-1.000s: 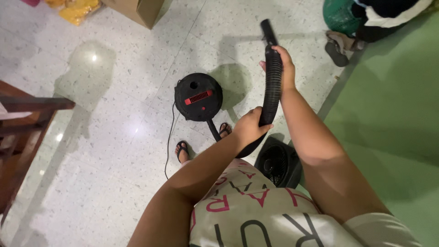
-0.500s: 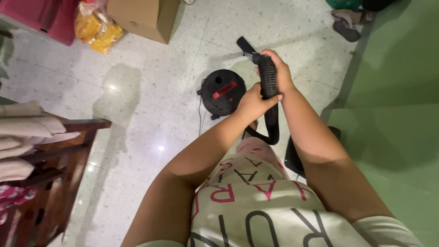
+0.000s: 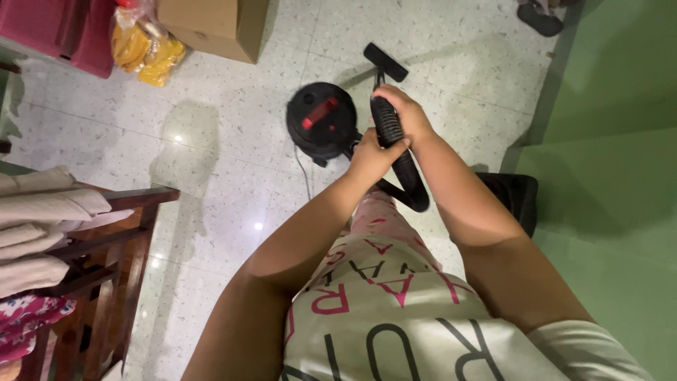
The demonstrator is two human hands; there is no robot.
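floor (image 3: 211,141): pale speckled tiles, shiny, light spots reflecting on it, fills most of the view
green wall (image 3: 606,176): right side, runs from the top edge down to the bottom corner
wooden rack (image 3: 106,261): dark wood, lower left, folded beige towels (image 3: 39,212) stacked on it, flowered cloth at the bottom edge
cardboard box (image 3: 211,25): top centre, on the floor, cut off by the frame
red bin (image 3: 63,28): top left corner, only part in view
yellow bag (image 3: 144,49): clear plastic with yellow stuff inside, between the red bin and the cardboard box, touching the box side
vacuum cleaner (image 3: 321,120): round black drum, red handle on top, stands on the floor ahead of the person, just left of the hands, thin cord trailing down from it
hose (image 3: 398,155): black ribbed, held upright in front of the body, loops down and back toward the drum, low curve near the knees
nozzle (image 3: 385,62): flat black head at the far end of the tube, just above the right hand, near the floor
right hand (image 3: 402,113): wrapped tight round the upper hose, fingers closed over it
left hand (image 3: 370,152): closed round the hose just below the right hand, the two nearly touching
sandal (image 3: 539,17): dark, top right, well apart from the vacuum cleaner
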